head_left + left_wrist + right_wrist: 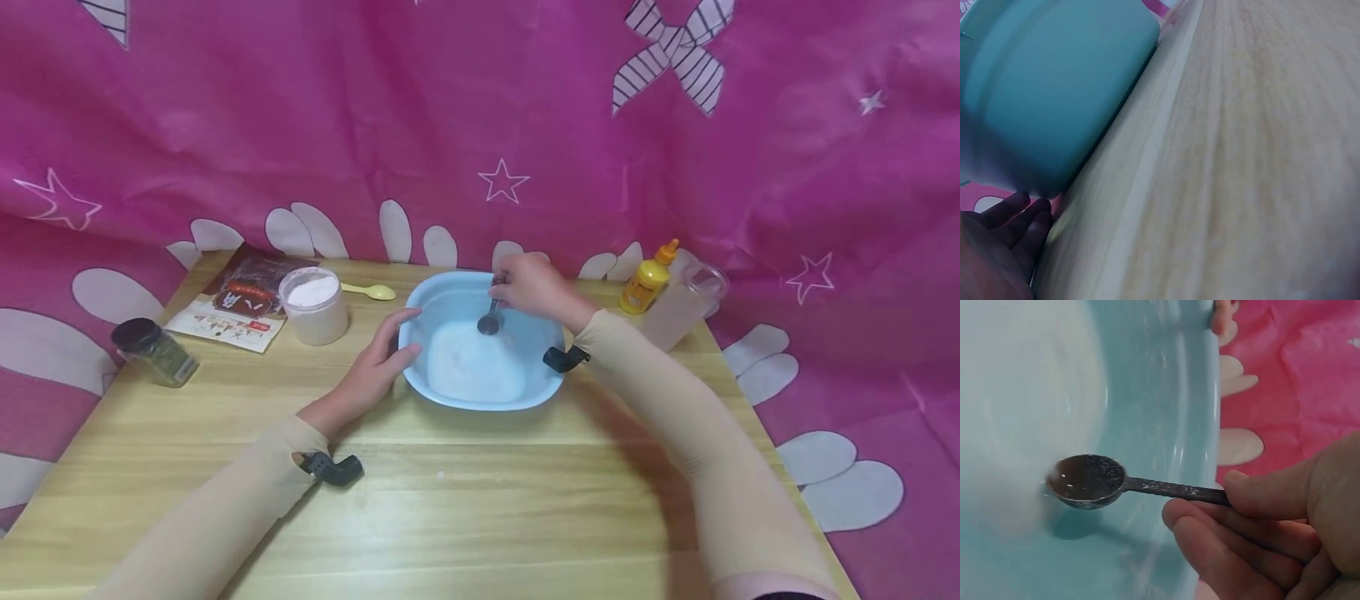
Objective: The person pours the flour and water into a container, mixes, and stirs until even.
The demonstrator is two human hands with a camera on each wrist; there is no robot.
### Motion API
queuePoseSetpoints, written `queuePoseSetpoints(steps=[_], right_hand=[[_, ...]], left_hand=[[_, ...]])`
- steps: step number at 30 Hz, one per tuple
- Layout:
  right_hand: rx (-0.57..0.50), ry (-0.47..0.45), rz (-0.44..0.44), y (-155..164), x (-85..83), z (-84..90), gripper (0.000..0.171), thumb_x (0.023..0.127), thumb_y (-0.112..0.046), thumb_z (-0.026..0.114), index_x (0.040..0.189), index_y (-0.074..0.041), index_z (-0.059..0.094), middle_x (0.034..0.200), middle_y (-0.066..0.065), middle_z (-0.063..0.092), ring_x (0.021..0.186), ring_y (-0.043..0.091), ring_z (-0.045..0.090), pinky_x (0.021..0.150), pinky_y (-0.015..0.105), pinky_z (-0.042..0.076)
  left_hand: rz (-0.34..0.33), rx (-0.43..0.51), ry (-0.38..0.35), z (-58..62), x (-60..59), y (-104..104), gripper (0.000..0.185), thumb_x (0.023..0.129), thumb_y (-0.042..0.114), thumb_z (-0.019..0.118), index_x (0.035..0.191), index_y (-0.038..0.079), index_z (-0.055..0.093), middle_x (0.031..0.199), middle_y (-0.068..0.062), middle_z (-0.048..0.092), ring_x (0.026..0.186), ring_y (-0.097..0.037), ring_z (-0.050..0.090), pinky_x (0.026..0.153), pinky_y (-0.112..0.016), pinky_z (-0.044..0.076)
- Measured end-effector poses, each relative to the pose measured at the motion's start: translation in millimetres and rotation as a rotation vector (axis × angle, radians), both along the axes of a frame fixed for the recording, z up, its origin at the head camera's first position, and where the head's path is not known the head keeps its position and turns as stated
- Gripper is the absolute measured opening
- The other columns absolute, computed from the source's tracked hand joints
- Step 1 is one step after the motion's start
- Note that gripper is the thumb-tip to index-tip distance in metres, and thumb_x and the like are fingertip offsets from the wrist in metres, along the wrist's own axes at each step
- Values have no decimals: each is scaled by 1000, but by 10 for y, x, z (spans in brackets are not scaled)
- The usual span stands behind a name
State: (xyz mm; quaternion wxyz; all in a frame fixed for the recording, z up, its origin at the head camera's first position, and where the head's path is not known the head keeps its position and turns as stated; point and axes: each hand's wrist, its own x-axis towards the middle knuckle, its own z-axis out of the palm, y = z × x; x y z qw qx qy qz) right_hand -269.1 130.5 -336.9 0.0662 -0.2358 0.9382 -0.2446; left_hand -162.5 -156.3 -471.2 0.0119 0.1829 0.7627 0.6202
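Observation:
A light blue plastic basin point(480, 406) stands on the table with white, cloudy contents in its bottom. My right hand point(536, 287) pinches the handle of a small dark measuring spoon point(1088, 481) between thumb and fingers. The spoon's bowl is over the inside of the basin, with wet, whitish specks on it. My left hand point(378, 358) touches the basin's left side, its thumb and forefinger at the rim. In the left wrist view the other fingers point(1032, 231) extend by the basin's outer wall, not curled around it.
Left of the basin are a tub of white powder point(315, 308), a yellow spoon point(378, 292), a brown-and-white packet point(240, 296) and a dark-lidded jar point(157, 354). To the right stand a yellow squeeze bottle point(647, 283) and a clear pitcher point(678, 308), partly behind my forearm.

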Motion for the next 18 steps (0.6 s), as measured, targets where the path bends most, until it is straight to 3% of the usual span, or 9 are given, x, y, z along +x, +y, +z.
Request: queuePoseSetpoints(steps=[3, 9, 18], right_hand=[[5, -13, 13, -135, 31, 7, 11, 105, -14, 78, 101, -7, 72, 90, 3, 78, 84, 17, 76, 75, 33, 60], [-31, -130, 68, -351, 192, 9, 9, 105, -16, 80, 104, -10, 74, 88, -1, 79, 84, 13, 76, 76, 33, 62], [-53, -239, 180, -241, 400, 21, 8, 104, -12, 78, 98, -9, 73, 84, -1, 81, 83, 16, 81, 76, 31, 66]], left_hand=[[2, 4, -6, -9, -4, -3, 59, 116, 21, 57, 171, 20, 36, 178, -21, 32, 160, -43, 38, 130, -59, 33], [-3, 29, 10, -25, 9, 9, 60, 116, 19, 57, 171, 18, 36, 177, -20, 33, 159, -43, 40, 129, -59, 37], [-16, 31, 11, -4, -8, 4, 60, 115, 17, 57, 171, 16, 36, 178, -18, 33, 159, -43, 41, 127, -60, 39]])
